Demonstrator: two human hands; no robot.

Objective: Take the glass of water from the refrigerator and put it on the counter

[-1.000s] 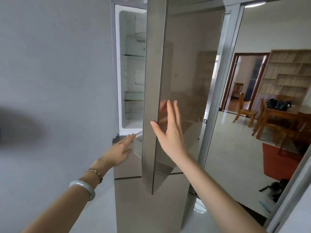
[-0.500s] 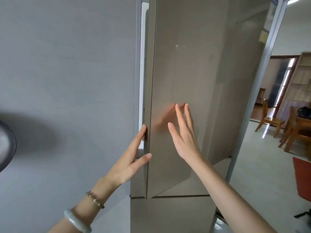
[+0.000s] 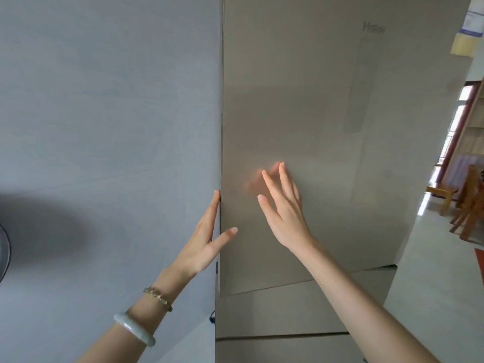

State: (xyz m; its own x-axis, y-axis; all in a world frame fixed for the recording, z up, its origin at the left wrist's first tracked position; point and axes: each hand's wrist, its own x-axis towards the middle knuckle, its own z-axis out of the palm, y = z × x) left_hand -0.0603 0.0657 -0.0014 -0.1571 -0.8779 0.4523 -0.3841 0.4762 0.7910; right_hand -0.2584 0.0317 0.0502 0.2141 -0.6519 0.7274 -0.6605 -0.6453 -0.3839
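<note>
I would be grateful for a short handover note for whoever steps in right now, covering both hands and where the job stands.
Left hand: empty, fingers along the left edge of the refrigerator door, thumb on its front.
Right hand: empty, open, fingertips at the door's front; its reflection shows in the glossy panel.
Refrigerator: the upper door looks shut or very nearly so; no interior shows.
Glass of water: not in view. Counter: not in view.
Done: cannot be judged from this view; neither hand holds a glass.
Left: confirm whether the glass is on the counter; if not, open the door and fetch it.
</note>
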